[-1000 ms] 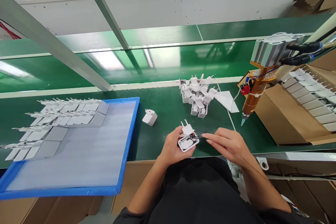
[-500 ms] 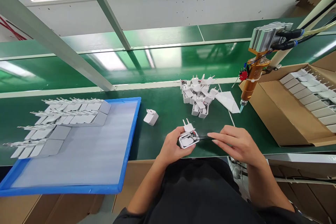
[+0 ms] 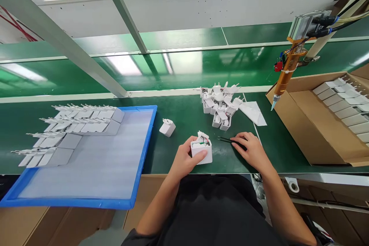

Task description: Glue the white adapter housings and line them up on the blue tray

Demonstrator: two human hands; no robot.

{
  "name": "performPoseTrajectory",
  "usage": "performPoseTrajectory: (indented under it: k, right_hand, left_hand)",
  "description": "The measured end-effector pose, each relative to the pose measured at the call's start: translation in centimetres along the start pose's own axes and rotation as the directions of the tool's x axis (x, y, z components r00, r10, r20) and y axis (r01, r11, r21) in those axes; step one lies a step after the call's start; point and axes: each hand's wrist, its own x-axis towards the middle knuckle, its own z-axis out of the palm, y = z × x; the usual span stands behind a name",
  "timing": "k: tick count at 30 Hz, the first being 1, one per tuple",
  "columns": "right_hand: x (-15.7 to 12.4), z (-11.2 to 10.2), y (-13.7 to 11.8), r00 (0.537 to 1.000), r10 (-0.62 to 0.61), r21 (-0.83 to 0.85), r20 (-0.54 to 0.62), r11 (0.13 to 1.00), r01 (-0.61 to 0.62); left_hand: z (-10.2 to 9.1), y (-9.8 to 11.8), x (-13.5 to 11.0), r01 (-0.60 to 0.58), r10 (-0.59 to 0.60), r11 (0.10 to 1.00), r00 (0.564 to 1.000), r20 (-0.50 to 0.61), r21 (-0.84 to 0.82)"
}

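Observation:
My left hand (image 3: 184, 158) grips a white charger housing (image 3: 201, 151) standing upright on the green bench, its open top showing wires and a plug piece. My right hand (image 3: 248, 149) lies low on the bench to the right, fingers resting on black tweezers (image 3: 229, 140) that lie flat on the surface with their tips pointing left. A gap separates the tweezers from the housing.
A pile of open charger housings (image 3: 219, 105) sits behind my hands, with a white paper (image 3: 253, 112) beside it. One closed charger (image 3: 167, 127) lies alone. A blue tray (image 3: 144, 150) at left holds rows of finished chargers. A cardboard box (image 3: 300, 130) and a hanging dispenser nozzle (image 3: 284, 80) are at right.
The tweezers have come out of the housing and now lie down on the bench under my right hand. My left hand turned the housing upright and set it on the bench.

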Motion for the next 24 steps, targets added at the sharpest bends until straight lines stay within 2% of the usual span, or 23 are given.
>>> performPoseTrajectory:
  k: [2, 4, 5, 7, 9, 10, 11, 12, 16, 19, 21, 24]
  right_hand:
    - [0.0, -0.5, 0.0, 0.997, 0.039, 0.057, -0.071, 0.998, -0.035]
    - [0.3, -1.5, 0.2, 0.959, 0.109, 0.101, -0.261, 0.991, -0.085]
    - [0.5, -2.2, 0.4, 0.911, 0.151, 0.121, -0.383, 0.986, -0.113]
    - [1.3, -3.7, 1.1, 0.755, 0.232, 0.197, -0.614, 0.971, -0.138]
    - [2.5, -5.3, 2.0, 0.603, 0.313, 0.333, -0.734, 0.939, -0.083]
    - [3.1, -6.2, 2.6, 0.566, 0.352, 0.409, -0.745, 0.912, -0.029]
    - [3.9, -7.0, 3.0, 0.561, 0.387, 0.483, -0.732, 0.875, 0.027]
    - [4.6, -7.7, 3.3, 0.581, 0.416, 0.551, -0.700, 0.831, 0.070]
    - [7.0, -9.1, 3.2, 0.734, 0.453, 0.737, -0.506, 0.669, 0.095]
    - [7.7, -8.7, 2.1, 0.771, 0.442, 0.754, -0.458, 0.652, 0.074]
    - [7.8, -8.1, 1.4, 0.782, 0.432, 0.742, -0.450, 0.668, 0.058]
    - [7.6, -7.5, 0.5, 0.808, 0.423, 0.738, -0.410, 0.675, 0.021]
  left_hand:
    - [-0.7, -0.3, 0.3, -0.044, 0.052, 0.977, 0.998, -0.033, 0.207]
    - [-1.5, -1.0, 0.5, -0.065, 0.092, 0.935, 0.994, -0.060, 0.350]
    - [-2.0, -1.4, 0.6, -0.060, 0.094, 0.918, 0.993, -0.068, 0.392]
    - [-2.7, -2.0, 0.4, -0.027, 0.065, 0.899, 0.995, -0.072, 0.437]
    - [-3.2, -2.2, 0.2, 0.016, 0.011, 0.894, 0.998, -0.059, 0.447]
    - [-3.3, -2.1, 0.2, 0.037, -0.016, 0.896, 0.999, -0.052, 0.442]
    - [-3.3, -2.0, 0.2, 0.054, -0.037, 0.900, 0.998, -0.048, 0.432]
    - [-3.2, -1.8, 0.3, 0.065, -0.048, 0.906, 0.998, -0.051, 0.418]
    - [-2.2, -1.8, 1.5, 0.032, -0.010, 0.949, 0.998, -0.069, 0.313]
    - [-1.5, -2.7, 2.3, -0.067, 0.100, 0.949, 0.990, -0.094, 0.307]
    - [-1.6, -3.2, 2.3, -0.194, 0.259, 0.892, 0.960, -0.110, 0.408]
    - [-2.1, -3.2, 1.7, -0.356, 0.468, 0.715, 0.883, -0.033, 0.602]
